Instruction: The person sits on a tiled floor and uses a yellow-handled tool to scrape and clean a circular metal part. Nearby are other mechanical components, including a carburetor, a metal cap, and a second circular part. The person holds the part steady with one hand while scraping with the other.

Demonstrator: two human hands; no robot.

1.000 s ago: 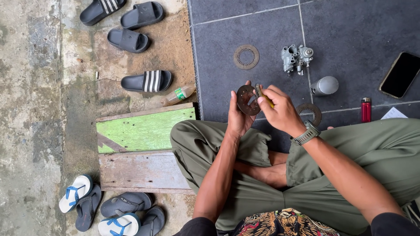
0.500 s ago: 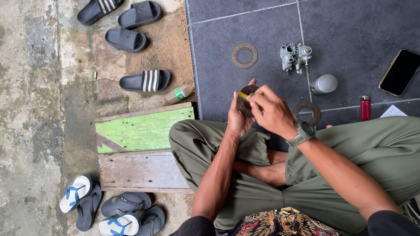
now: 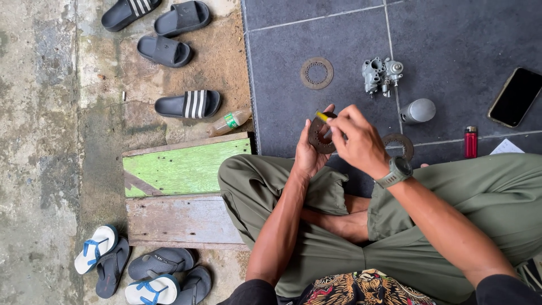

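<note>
- left hand (image 3: 307,153) cups a rusty ring plate (image 3: 319,137) by its rim, fingers curled shut on it, above the lap
- right hand (image 3: 357,141) pinches a small yellow-tipped tool (image 3: 323,117) against the plate's face, grip tight
- plate looks stiff, thin, light, gritty not slippery; hold by outer edge
- count: 3 ring plates, 1 held, 2 on the tile floor (image 3: 457,39); 1 carburetor body (image 3: 379,73); 1 grey cap (image 3: 419,110); 1 red lighter (image 3: 470,141); 1 phone (image 3: 516,97)

Olive trousers (image 3: 451,192), grey wristwatch (image 3: 397,171), bare forearms

Dark floor tiles (image 3: 451,34) beside worn concrete (image 3: 39,141)
</note>
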